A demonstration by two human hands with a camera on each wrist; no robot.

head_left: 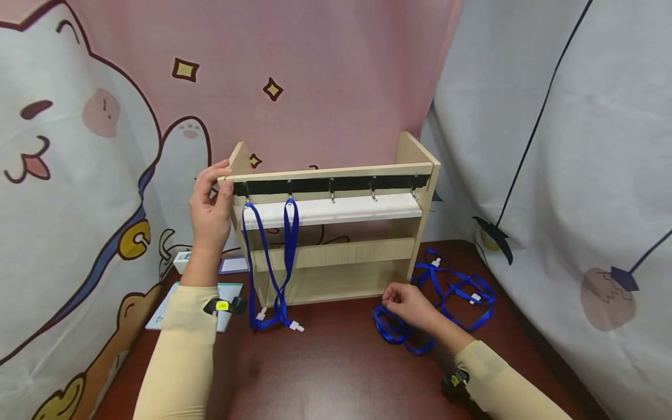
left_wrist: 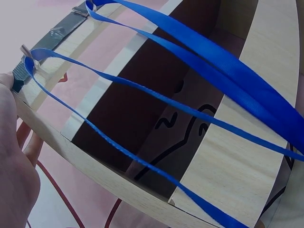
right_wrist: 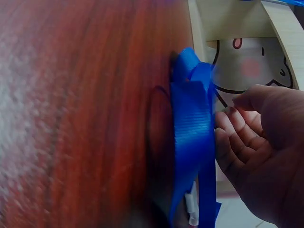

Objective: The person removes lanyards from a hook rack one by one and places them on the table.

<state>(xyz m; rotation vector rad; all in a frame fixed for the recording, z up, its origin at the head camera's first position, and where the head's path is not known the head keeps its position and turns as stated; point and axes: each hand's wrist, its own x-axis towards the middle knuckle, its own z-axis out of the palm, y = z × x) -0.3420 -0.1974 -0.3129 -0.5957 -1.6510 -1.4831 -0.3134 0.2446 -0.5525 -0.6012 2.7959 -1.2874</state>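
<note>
My left hand (head_left: 211,204) grips the upper left corner of a light wooden rack (head_left: 336,255), thumb in front and fingers at the side and top. Two blue lanyards (head_left: 290,233) hang from the rack's two left hooks, their white clips down near the table. Low at the rack's right front, my right hand (head_left: 412,304) hovers with loosely curled fingers over a coiled blue lanyard (head_left: 387,332). In the right wrist view, the fingertips stand right beside the blue strap (right_wrist: 192,128), with nothing seen between thumb and fingers.
More blue lanyards (head_left: 480,318) with white clips lie tangled to the right. Three hooks (head_left: 374,189) on the black strip hold nothing. Left of the rack lie a pale booklet (head_left: 231,291), a card (head_left: 233,266) and a small white box (head_left: 181,261). Printed curtains surround the table (head_left: 325,367).
</note>
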